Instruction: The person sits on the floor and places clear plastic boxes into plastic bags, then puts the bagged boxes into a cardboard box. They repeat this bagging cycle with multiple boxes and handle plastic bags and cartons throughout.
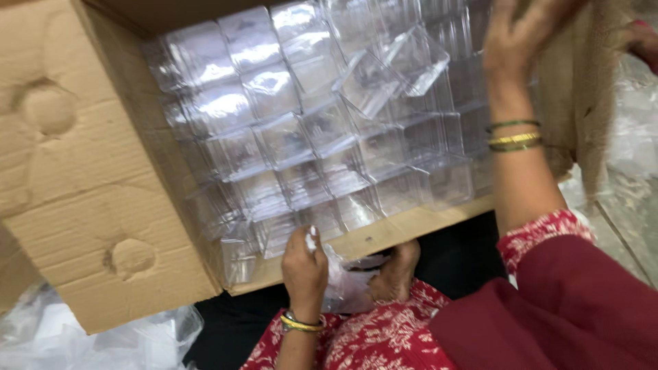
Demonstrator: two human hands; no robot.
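Note:
A big cardboard box (82,171) lies tipped toward me, packed with several clear plastic containers (308,130) in rows. My left hand (305,264) is low at the box's near edge, fingers closed on a thin clear plastic bag (346,284) in my lap. My right hand (524,34) reaches up to the box's upper right corner, fingers spread against the right flap (582,103); whether it grips the flap is not clear. Both wrists wear green and gold bangles.
My bare foot (397,274) rests under the box's front edge, against red patterned cloth. Crumpled clear plastic wrap (89,339) lies at the lower left. More clear plastic (634,137) sits on the tiled floor at the right.

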